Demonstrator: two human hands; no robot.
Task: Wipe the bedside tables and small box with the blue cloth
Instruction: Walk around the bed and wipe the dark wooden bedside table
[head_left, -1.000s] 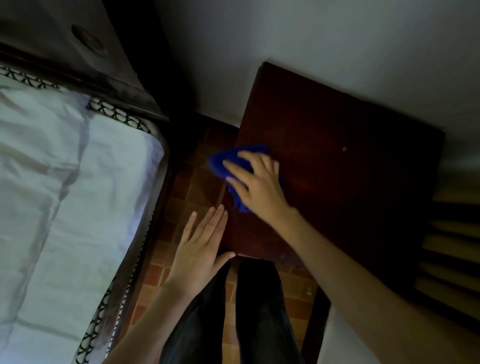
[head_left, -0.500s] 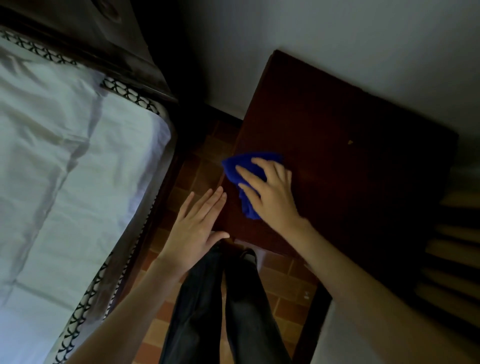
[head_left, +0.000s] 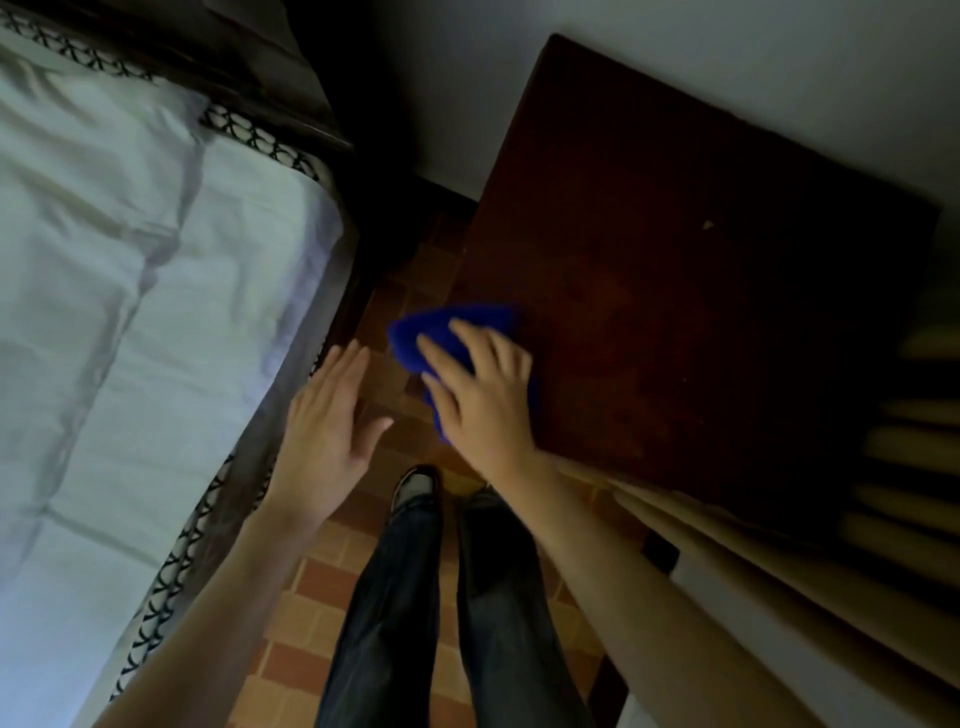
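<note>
A dark brown wooden bedside table (head_left: 675, 270) stands against the white wall on the right. The blue cloth (head_left: 441, 332) lies at the table's near left corner and hangs a little past the left edge. My right hand (head_left: 480, 395) presses down on the cloth with fingers spread flat. My left hand (head_left: 327, 421) hovers open, fingers straight, over the floor gap between the bed and the table, touching nothing. No small box is in view.
A bed with a white quilt (head_left: 130, 312) and a black-patterned border fills the left side, with its dark headboard (head_left: 249, 62) at the top. Brick-pattern floor (head_left: 322, 582) and my legs (head_left: 441, 597) lie below. Wooden slats (head_left: 914, 447) show at the right edge.
My right hand has slid the cloth toward the table's left edge and near corner. My left hand has drifted left, away from the table side. The camera has shifted.
</note>
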